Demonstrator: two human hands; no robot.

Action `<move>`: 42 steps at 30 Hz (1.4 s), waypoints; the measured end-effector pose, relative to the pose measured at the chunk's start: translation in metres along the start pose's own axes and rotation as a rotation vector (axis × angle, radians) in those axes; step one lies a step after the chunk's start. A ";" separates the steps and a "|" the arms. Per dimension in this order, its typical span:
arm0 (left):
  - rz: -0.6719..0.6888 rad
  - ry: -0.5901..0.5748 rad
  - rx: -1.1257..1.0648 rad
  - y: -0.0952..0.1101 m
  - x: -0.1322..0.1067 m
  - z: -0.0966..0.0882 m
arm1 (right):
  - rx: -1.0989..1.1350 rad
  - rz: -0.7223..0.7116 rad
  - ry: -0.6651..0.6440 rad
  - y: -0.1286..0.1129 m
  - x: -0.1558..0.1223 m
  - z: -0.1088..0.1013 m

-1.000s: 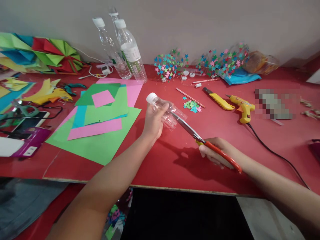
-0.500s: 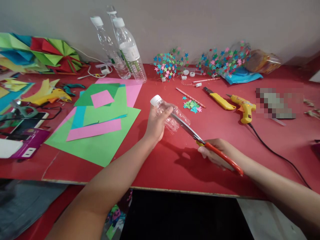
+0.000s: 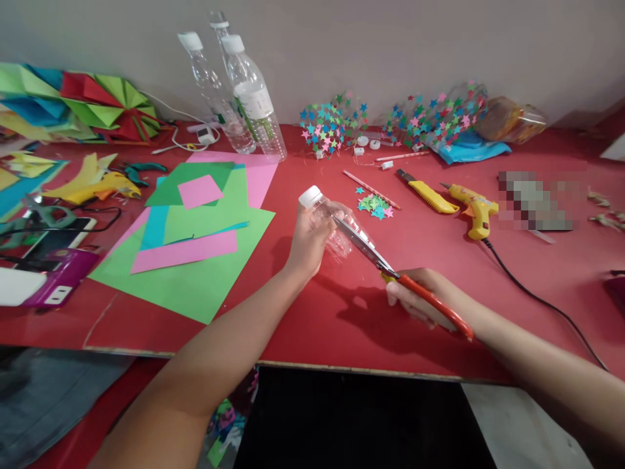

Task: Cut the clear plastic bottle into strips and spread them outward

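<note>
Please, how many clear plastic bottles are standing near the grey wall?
3: a clear plastic bottle with white cap and label front right, a white-capped bottle to its left, and a third bottle partly hidden behind. Others may be hidden.

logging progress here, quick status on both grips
Left grip around clear, white-capped plastic bottle. Right grip on red-handled metal scissors. Left thumb near blade tips.

We've got 2 arms in view, angling inward. Our left arm [image 3: 209, 361] runs up and right from the bottom edge; left hand [image 3: 312, 238] is clenched in a grip, thumb [image 3: 327, 228] pointing right. Our right arm [image 3: 532, 363] comes in from lower right; right hand [image 3: 420, 293] sits lower, fingers curled tight. Hands apart.
</note>
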State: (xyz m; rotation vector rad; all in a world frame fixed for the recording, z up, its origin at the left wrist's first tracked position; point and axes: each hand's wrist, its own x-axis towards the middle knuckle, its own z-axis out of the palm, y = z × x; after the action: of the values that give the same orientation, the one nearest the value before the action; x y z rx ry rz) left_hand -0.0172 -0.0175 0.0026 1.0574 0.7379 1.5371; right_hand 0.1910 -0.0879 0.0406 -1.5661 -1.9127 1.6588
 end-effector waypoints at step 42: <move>0.036 -0.002 0.015 -0.010 -0.003 0.001 | 0.090 0.000 0.001 -0.005 0.002 0.002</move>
State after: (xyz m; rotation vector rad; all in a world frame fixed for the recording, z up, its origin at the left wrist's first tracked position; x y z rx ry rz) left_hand -0.0123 -0.0180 -0.0061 1.0883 0.7339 1.5631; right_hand 0.1863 -0.0866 0.0426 -1.5326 -1.8110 1.7175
